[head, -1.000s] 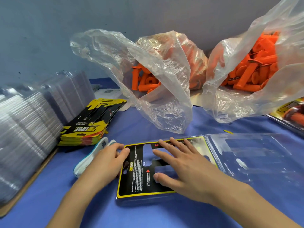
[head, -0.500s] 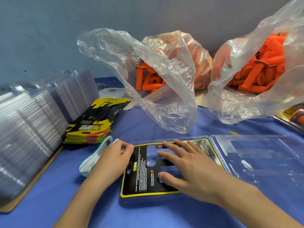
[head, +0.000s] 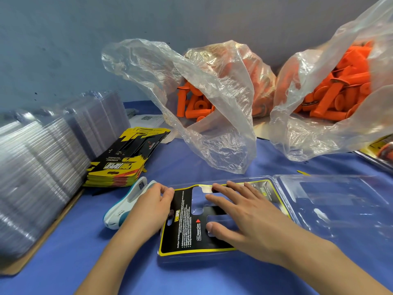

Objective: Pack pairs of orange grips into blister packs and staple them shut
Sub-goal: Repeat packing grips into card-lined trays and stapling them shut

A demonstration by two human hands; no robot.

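Staying on the insert card [head: 187,235], both hands: right hand [head: 251,218] spread flat, left hand [head: 151,207] gripping its left edge.

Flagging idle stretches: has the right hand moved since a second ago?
No. Against the stapler, the right hand rests on the same part of the insert card; only the view shifted.

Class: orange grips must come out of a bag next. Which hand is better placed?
Probably the right hand: it lies open on the card, nearer the right-hand bag of grips, while the left hand can steady the card's left edge.
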